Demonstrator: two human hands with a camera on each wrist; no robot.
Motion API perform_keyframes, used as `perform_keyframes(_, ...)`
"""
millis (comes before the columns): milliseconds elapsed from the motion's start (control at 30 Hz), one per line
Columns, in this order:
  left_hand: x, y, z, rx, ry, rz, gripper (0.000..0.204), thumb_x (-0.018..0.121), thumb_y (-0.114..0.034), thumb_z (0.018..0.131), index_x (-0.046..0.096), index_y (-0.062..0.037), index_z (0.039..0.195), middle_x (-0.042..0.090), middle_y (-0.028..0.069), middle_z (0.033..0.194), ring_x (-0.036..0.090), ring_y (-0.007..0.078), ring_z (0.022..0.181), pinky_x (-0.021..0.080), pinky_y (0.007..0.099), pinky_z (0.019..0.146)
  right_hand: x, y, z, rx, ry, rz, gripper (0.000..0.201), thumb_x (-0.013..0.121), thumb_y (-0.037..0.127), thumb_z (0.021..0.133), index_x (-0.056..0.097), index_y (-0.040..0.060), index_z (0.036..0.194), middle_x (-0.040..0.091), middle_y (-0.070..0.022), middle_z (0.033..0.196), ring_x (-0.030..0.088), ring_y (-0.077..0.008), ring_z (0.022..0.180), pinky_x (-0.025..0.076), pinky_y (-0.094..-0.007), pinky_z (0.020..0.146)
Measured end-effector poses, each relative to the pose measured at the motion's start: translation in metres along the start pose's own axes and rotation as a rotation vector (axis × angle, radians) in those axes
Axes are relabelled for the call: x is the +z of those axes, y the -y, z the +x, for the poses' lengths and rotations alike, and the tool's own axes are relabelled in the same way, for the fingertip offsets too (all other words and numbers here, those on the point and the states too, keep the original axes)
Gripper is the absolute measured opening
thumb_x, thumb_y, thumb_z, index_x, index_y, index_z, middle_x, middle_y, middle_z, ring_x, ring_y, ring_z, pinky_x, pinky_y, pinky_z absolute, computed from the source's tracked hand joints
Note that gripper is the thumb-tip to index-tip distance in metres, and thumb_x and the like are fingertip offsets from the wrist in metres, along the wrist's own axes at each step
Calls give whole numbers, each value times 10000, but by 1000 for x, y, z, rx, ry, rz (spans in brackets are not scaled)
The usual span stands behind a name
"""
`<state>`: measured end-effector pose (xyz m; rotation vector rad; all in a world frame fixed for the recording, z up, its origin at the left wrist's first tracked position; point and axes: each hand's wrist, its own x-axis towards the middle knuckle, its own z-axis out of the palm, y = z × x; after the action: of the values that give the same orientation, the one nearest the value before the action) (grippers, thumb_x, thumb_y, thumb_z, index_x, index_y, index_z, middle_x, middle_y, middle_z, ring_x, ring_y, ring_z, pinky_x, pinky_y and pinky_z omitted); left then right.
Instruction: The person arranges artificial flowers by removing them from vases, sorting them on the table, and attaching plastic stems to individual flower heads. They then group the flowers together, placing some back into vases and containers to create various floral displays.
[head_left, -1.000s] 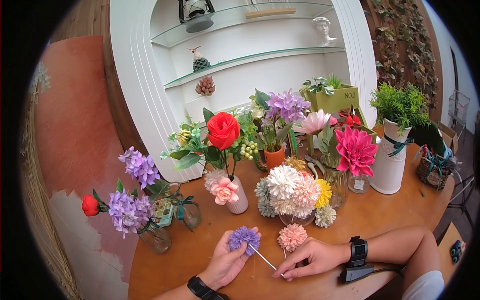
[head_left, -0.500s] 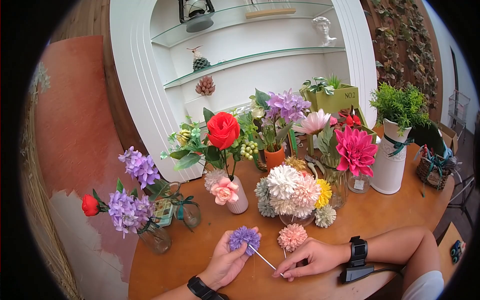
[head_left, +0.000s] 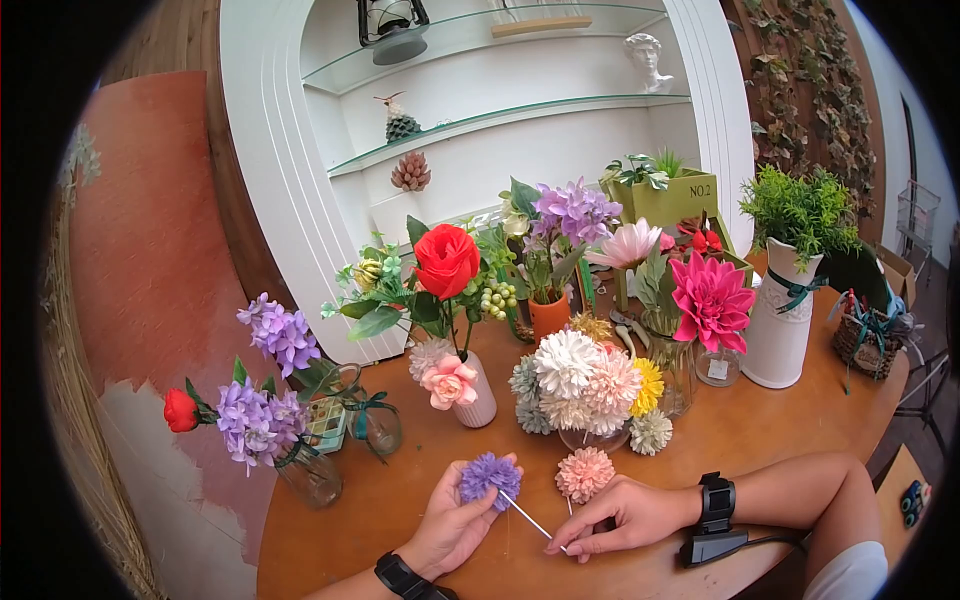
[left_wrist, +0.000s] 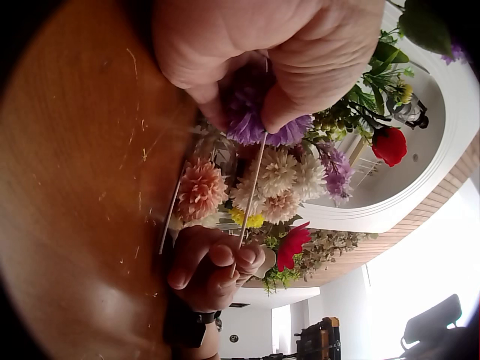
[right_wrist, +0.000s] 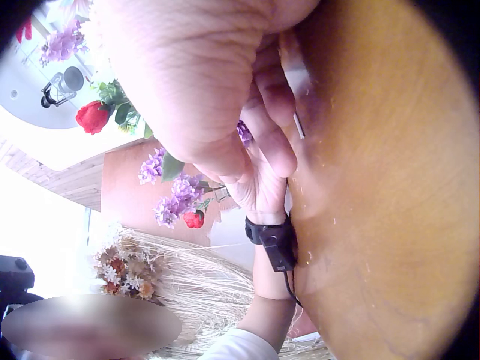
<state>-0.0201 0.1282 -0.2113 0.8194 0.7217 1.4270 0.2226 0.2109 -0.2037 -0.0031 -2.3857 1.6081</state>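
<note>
A round purple flower [head_left: 489, 480] is held by my left hand [head_left: 452, 522], thumb on its near side and fingers behind it. From the flower a thin pale stem [head_left: 532, 521] slants down to the right. My right hand [head_left: 625, 515] pinches the stem's lower end between thumb and forefinger. Just behind the right hand a pink flower [head_left: 585, 473] lies on the table, its own short stem pointing toward me. In the left wrist view the purple flower [left_wrist: 255, 124] sits under the left thumb, and the right hand [left_wrist: 214, 266] is at the stem's far end.
White, peach and yellow flowers [head_left: 565, 365] fill a glass bowl behind the hands. A pink-white vase [head_left: 476, 395] with a red rose stands left of it, glass jars [head_left: 378, 428] farther left. A tall white vase [head_left: 778, 325] and a wicker basket [head_left: 866, 345] are at the right.
</note>
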Motion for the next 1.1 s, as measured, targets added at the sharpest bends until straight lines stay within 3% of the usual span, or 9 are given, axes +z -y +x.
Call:
perform_keyframes(333, -5, 4, 0, 27, 21, 18, 350, 521, 89, 902, 430, -60, 1205, 441, 198, 1385, 449, 313, 1297, 375, 438, 1109, 1, 0, 0, 38, -18, 16, 247, 599, 131, 947, 656, 49, 1173, 704, -47, 1046, 677, -89, 805, 546, -225, 705)
perform_keyframes(500, -5, 3, 1, -1, 11, 35, 388, 520, 66, 909, 425, 1, 1280, 454, 206, 1366, 477, 316, 1270, 372, 448, 1112, 1, -3, 0, 18, -35, -17, 245, 600, 120, 944, 656, 43, 1171, 703, -56, 1055, 683, -96, 795, 547, -231, 700)
perform_keyframes(567, -4, 2, 1, -2, 19, 34, 392, 519, 65, 910, 421, 10, 1285, 453, 207, 1367, 477, 316, 1270, 370, 450, 1113, 3, -4, 0, -15, -103, 4, 235, 617, 165, 939, 668, 66, 1146, 720, -25, 968, 672, -62, 751, 518, -214, 662)
perform_keyframes(1100, -4, 3, 0, 12, 26, 52, 395, 525, 46, 919, 416, 36, 1299, 462, 194, 1361, 478, 299, 1270, 364, 442, 1117, 3, -5, 0, -15, -125, 4, 232, 642, 170, 924, 676, 57, 1124, 718, -41, 969, 656, -65, 722, 521, -218, 662)
